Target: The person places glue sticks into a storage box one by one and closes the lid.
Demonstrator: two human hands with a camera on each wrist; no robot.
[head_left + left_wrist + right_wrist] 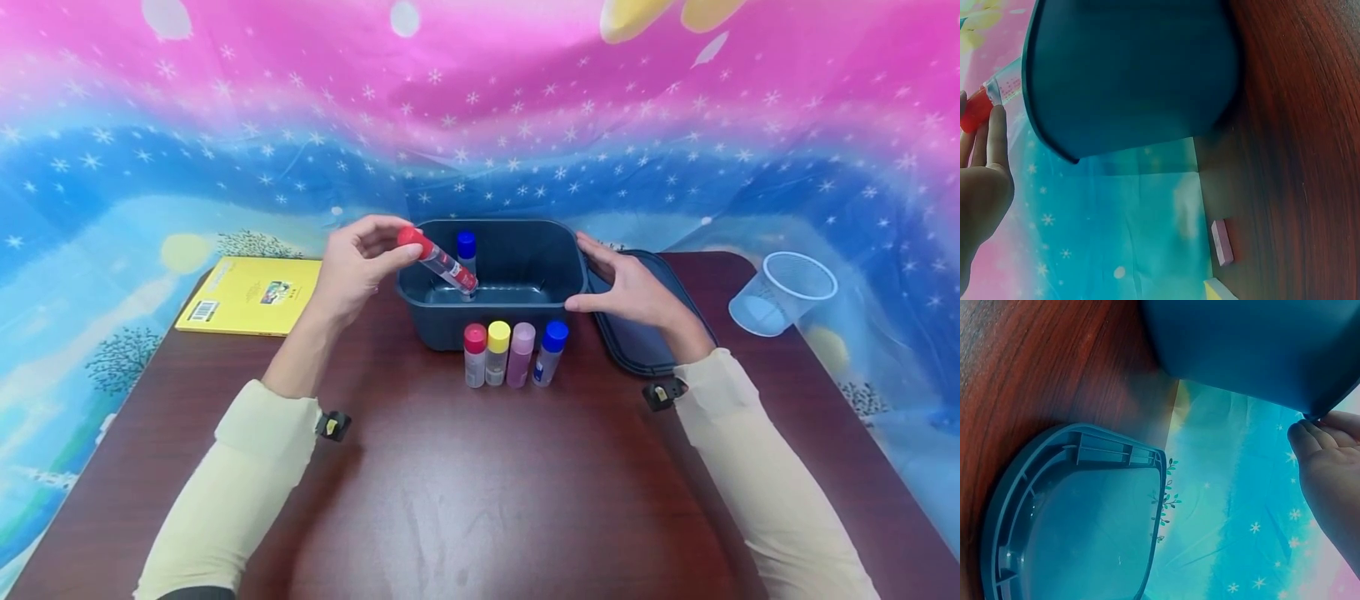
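Over the left end of a dark blue-grey plastic bin (480, 321), my left hand (352, 267) holds a clear tube (450, 271) by its red cap, thumb and fingers around it. The tube slants down to the right, its lower end over the bin's inside. Another tube with a blue cap (467, 246) stands inside near the back wall. My right hand (626, 283) rests at the bin's right end, thumb and fingers spread along the rim. In front of the bin stand several capped tubes (522, 354) in a row: red, yellow, pale purple and blue.
The bin's dark lid (645, 346) lies right of the bin, under my right forearm. A white mesh cup (780, 296) stands farther right, and a yellow book (247, 296) lies at the left. A patterned cloth (480, 125) hangs behind the brown table (450, 483).
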